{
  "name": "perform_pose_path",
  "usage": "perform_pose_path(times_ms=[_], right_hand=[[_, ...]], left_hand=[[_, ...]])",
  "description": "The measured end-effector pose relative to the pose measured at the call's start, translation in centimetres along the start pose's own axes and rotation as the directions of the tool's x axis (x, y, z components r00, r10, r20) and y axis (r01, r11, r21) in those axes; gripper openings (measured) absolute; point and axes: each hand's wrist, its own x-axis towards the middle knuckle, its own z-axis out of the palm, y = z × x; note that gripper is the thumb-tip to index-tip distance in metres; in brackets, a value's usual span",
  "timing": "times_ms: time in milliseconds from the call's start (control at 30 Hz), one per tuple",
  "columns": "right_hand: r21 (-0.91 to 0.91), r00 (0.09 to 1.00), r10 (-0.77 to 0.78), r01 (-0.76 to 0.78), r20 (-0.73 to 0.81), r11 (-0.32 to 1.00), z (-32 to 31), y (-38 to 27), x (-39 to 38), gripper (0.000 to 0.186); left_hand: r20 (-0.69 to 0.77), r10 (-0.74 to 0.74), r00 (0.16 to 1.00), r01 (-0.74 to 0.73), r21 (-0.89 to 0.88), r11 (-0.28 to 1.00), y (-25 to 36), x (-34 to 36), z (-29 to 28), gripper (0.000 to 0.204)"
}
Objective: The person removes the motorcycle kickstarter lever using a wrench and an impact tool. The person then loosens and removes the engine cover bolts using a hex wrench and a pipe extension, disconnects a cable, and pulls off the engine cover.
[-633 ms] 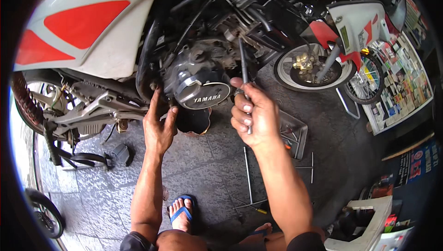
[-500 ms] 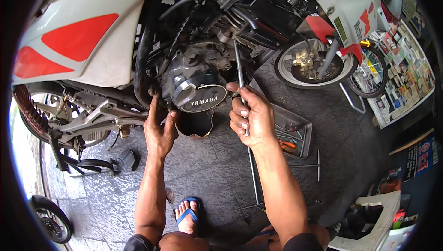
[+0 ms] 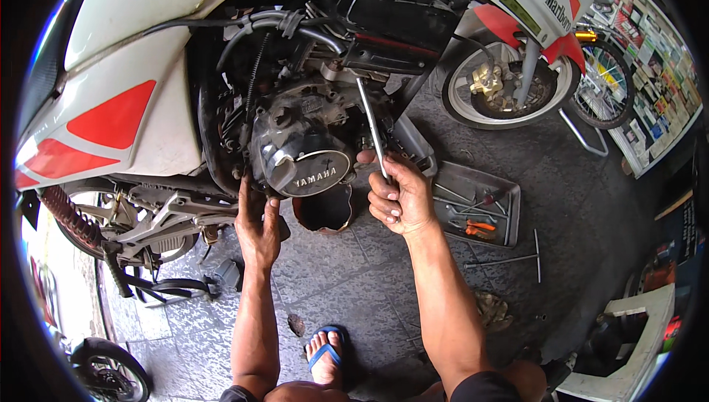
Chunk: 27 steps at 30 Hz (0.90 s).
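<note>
My right hand [image 3: 402, 199] is closed around a slim, shiny metal rod-like tool [image 3: 371, 121], thumb laid along it. The tool slants up and left, its upper end near the finned part of the motorcycle engine. My left hand [image 3: 257, 236] is at the lower left of the engine's round black side cover [image 3: 314, 169]. Its index finger and thumb are stretched out and apart, near the engine's lower edge; the other fingers are mostly hidden. Beneath the engine stands a dark round container [image 3: 353, 211] with a ragged rim.
A grey metal tray [image 3: 515, 213] with orange-handled pliers [image 3: 476, 226] and several tools lies right of the engine. Nearby on the floor is a T-handle wrench [image 3: 538, 254]. Another motorcycle's front wheel [image 3: 452, 99] stands behind. My foot wears a blue flip-flop [image 3: 336, 332].
The view has shifted, bringing more of the tray into sight. My right hand still grips the tool, whose slant has changed slightly. My left hand stays at the engine's lower left.
</note>
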Motion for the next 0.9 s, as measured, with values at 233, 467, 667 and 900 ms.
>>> perform_pose_path(times_ms=[233,467,667,900], right_hand=[[0.114,1.0,0.029,-0.03,0.008,0.993,0.5,0.2,-0.2,0.034],[0.169,1.0,0.019,-0.017,-0.009,0.985,0.8,0.6,-0.2,0.033],[0.162,1.0,-0.004,0.009,-0.031,0.987,1.0,0.9,-0.3,0.033],[0.176,0.996,0.002,0.013,-0.086,0.984,1.2,0.9,-0.6,0.032]], left_hand=[[-0.009,-0.01,1.0,0.011,0.107,0.994,-0.7,0.1,-0.1,0.061],[-0.018,0.024,1.0,-0.024,0.032,0.999,-0.7,-0.1,0.2,0.059],[-0.048,0.012,0.999,-0.012,-0.001,1.0,-1.0,0.0,0.4,0.06],[-0.023,0.046,0.999,-0.045,0.02,0.999,-1.5,-0.1,0.3,0.061]])
